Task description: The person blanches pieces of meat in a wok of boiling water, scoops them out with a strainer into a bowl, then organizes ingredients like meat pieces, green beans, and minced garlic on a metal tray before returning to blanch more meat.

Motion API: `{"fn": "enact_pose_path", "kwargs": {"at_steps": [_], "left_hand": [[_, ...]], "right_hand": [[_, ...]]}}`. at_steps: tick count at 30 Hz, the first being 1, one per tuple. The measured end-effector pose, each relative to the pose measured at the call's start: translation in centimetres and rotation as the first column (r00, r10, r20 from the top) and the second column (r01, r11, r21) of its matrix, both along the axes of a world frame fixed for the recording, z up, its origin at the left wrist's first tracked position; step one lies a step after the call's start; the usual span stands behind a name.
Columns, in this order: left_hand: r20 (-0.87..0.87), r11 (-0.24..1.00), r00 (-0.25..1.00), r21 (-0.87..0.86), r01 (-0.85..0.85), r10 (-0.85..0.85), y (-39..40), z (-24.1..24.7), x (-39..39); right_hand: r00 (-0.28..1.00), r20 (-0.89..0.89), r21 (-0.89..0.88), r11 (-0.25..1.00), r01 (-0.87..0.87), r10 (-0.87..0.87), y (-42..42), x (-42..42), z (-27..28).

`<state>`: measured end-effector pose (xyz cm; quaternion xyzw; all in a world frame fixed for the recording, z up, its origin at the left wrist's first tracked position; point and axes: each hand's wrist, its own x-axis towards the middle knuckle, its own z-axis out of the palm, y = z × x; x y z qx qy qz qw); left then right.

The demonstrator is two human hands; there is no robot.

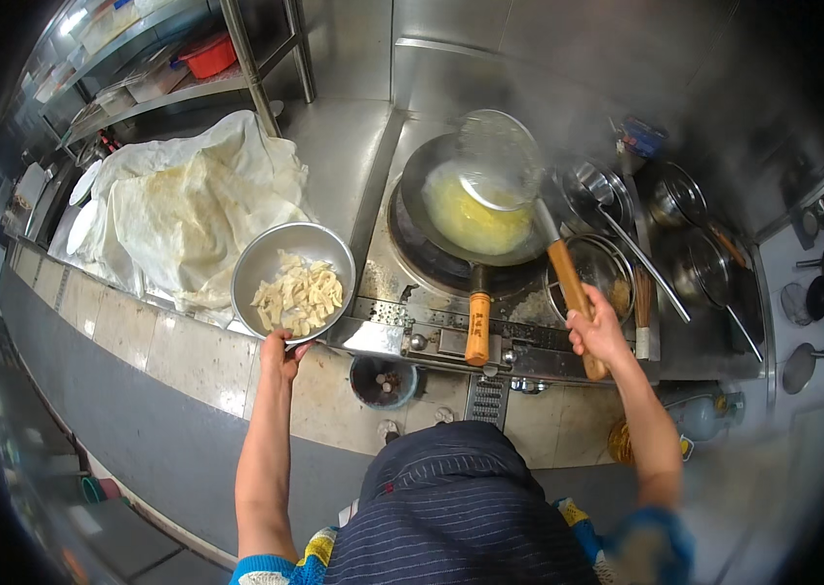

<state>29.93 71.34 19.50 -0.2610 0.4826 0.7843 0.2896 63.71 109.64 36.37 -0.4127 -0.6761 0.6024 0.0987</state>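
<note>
My left hand (282, 356) grips the near rim of a stainless steel bowl (251, 269), thumb on top. Pale, thin sliced pieces of food (301, 296) lie in it. My right hand (596, 330) is closed around the wooden handle (568, 272) of a round mesh strainer (497, 150). The strainer is tilted over a wok (418, 172) on the stove, partly hiding its far side. Yellow liquid (474, 230) fills the wok's bottom, and steam or smoke hangs above. Toward me points the wok's wooden handle (478, 329), touched by neither hand.
A stained white cloth (192, 190) covers things on the left counter. Right of the wok are a strainer over a pot (606, 281), a long-handled ladle (646, 263) and a bamboo brush (642, 303). A bucket (384, 395) stands on the floor below the stove.
</note>
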Motion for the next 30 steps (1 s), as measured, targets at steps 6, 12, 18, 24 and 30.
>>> {"fn": "enact_pose_path", "kwargs": {"at_steps": [6, 12, 18, 24, 30], "left_hand": [[-0.023, 0.991, 0.995, -0.096, 0.090, -0.093, 0.1, 1.2, 1.2], [-0.022, 0.997, 0.997, -0.012, 0.077, -0.077, 1.0, 0.8, 1.8], [-0.022, 0.973, 0.977, -0.105, 0.208, -0.211, 2.4, 2.9, 2.7], [0.057, 0.974, 0.974, -0.055, 0.222, -0.219, 2.7, 1.8, 2.3], [0.031, 0.971, 0.985, -0.168, 0.172, -0.170, 4.4, 2.9, 3.1]], "right_hand": [[0.976, 0.206, 0.308, 0.951, -0.004, -0.063, 6.3, -0.9, -2.5], [0.971, 0.237, 0.095, 0.994, -0.059, 0.035, 7.6, -2.3, -3.5], [0.985, 0.025, -0.611, 0.782, -0.119, 0.169, 6.3, -2.3, -1.3], [0.985, -0.152, -0.750, 0.639, -0.172, 0.087, 5.6, -2.2, -0.9], [0.985, -0.139, -0.613, 0.772, -0.169, 0.105, 3.5, -1.2, 1.9]]}}
